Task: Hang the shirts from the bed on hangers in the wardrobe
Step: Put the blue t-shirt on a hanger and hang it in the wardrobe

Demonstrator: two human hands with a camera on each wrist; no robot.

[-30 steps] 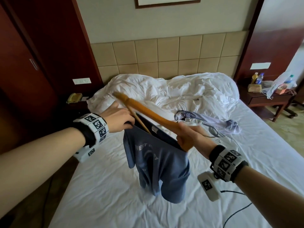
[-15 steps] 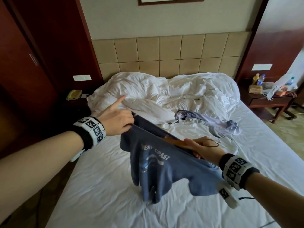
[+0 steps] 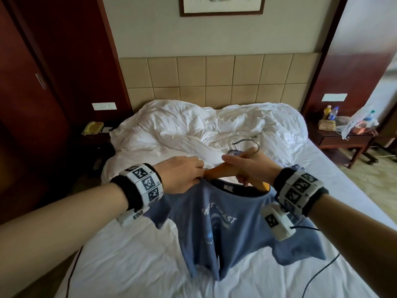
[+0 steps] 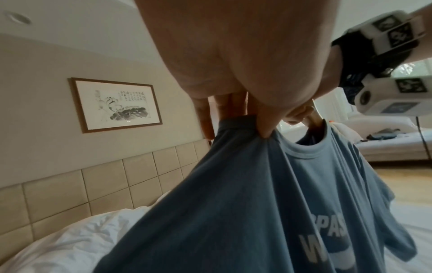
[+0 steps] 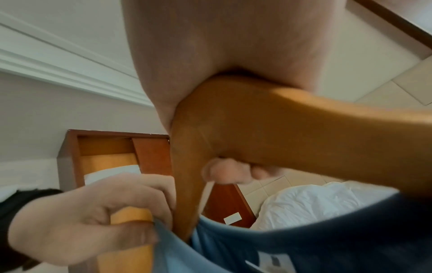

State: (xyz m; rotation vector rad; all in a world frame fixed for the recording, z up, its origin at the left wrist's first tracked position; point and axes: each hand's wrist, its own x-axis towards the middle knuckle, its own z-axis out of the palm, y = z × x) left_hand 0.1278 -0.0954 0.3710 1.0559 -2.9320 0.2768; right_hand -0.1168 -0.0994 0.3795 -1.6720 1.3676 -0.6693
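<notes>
Above the white bed (image 3: 133, 261), both hands meet at the collar of a blue T-shirt (image 3: 217, 229). The right hand (image 3: 251, 168) is wrapped around the middle of a wooden hanger (image 3: 217, 171), fingers curled under the wood just below the metal hook (image 3: 253, 147), which rises past its knuckles. From the right wrist view the grip is plain: the palm sits on top of the hanger (image 5: 292, 129) and the fingertips (image 5: 224, 173) tuck in beneath it. Just left of that hand, the left hand (image 3: 182, 177) pinches the shoulder of the shirt at the neckline, thumb and fingers closed on the fabric; the left wrist view shows the cloth (image 4: 233, 194) bunched between the fingertips (image 4: 266, 129) right beside the collar. The hanger's one arm pokes out between the two hands, while its other arm goes down inside the neck opening under the right hand. The shirt hangs below both hands, front facing the person, white lettering across the chest, sleeves and hem drooping toward the sheet.

Beyond the hands, a crumpled white duvet (image 3: 204, 130) is heaped against the tiled headboard (image 3: 214, 80), and a pale bluish garment (image 3: 235, 152) peeks out just behind the right hand. Far to the right of the right hand stands a dark bedside desk (image 3: 343, 138) carrying bottles and a plastic bag. To the left of the left hand sits a yellow telephone (image 3: 93, 127), with dark red wood panelling (image 3: 53, 72) rising behind it. A framed ink picture (image 3: 222, 5) hangs above the headboard.
</notes>
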